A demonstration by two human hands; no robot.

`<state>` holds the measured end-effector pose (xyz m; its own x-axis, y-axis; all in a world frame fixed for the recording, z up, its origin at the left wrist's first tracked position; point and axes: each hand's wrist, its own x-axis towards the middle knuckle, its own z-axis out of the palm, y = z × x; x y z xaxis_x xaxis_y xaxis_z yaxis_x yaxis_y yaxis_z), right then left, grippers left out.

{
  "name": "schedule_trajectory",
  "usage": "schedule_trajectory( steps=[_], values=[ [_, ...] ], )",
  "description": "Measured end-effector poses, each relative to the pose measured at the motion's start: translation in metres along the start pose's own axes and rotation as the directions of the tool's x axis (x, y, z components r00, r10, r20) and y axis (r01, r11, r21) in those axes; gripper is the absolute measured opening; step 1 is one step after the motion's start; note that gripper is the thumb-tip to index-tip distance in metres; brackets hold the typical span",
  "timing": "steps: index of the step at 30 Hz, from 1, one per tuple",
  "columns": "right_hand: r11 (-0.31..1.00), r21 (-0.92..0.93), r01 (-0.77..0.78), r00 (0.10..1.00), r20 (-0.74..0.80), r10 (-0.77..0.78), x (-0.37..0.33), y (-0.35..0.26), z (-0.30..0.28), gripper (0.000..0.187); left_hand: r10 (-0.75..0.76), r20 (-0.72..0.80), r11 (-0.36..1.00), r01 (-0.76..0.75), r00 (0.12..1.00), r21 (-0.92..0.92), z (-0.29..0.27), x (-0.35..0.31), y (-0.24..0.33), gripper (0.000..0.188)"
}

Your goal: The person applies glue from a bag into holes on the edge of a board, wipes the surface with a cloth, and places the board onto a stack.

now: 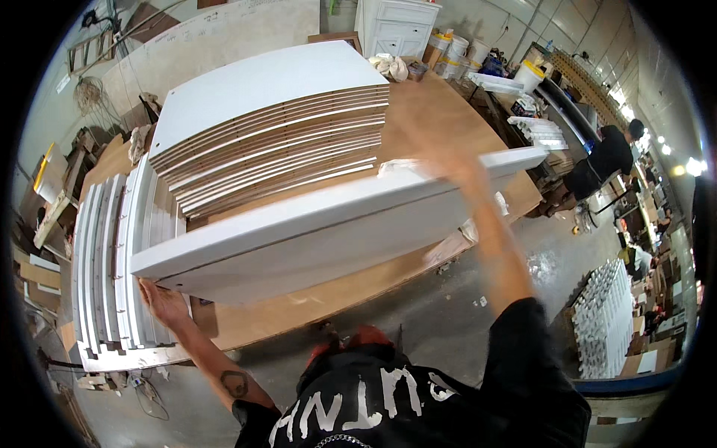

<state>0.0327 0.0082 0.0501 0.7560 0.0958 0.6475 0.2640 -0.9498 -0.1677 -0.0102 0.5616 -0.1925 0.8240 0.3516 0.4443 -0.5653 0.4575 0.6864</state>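
Note:
A long white painted board [321, 224] is held up on edge over a brown worktable [441, 112]. My left hand [160, 302] grips the board's lower left corner from underneath. My right hand [448, 160] is blurred by motion at the board's top edge near its right end, with a white cloth [399, 168] under or beside it; I cannot tell whether the fingers hold the cloth. Behind the board lies a tall flat stack of white panels [269, 127] with brown edges.
A row of white boards [112, 261] stands on edge at the table's left end. White buckets [455, 48] and a white cabinet [396, 26] are at the back. A person in black [601, 160] works at the right. More white parts [605, 317] are stacked on the floor.

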Motion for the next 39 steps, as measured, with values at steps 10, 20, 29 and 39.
schedule_trajectory(
  steps=[10,20,29,39],
  values=[
    [0.982,0.003,-0.186,0.885,0.436,0.166,0.0,-0.014,0.053,0.073,0.412,-0.086,0.593,-0.195,0.907,0.781,0.138,0.044,0.156,0.06],
    [0.987,0.123,-0.106,0.915,0.4,0.048,-0.015,-0.011,0.046,0.063,-0.271,0.527,0.283,-0.457,0.805,0.843,0.247,0.087,0.095,0.067],
    [0.996,-0.026,-0.091,0.84,0.535,0.09,-0.009,0.007,0.049,0.06,-0.559,0.327,0.341,-0.148,0.762,0.928,0.243,0.084,-0.008,0.06],
    [0.953,0.264,-0.149,0.843,0.538,-0.017,-0.012,0.001,0.04,0.064,-0.633,0.204,-0.054,-0.305,0.747,0.951,0.363,0.017,-0.018,0.101]
  ],
)
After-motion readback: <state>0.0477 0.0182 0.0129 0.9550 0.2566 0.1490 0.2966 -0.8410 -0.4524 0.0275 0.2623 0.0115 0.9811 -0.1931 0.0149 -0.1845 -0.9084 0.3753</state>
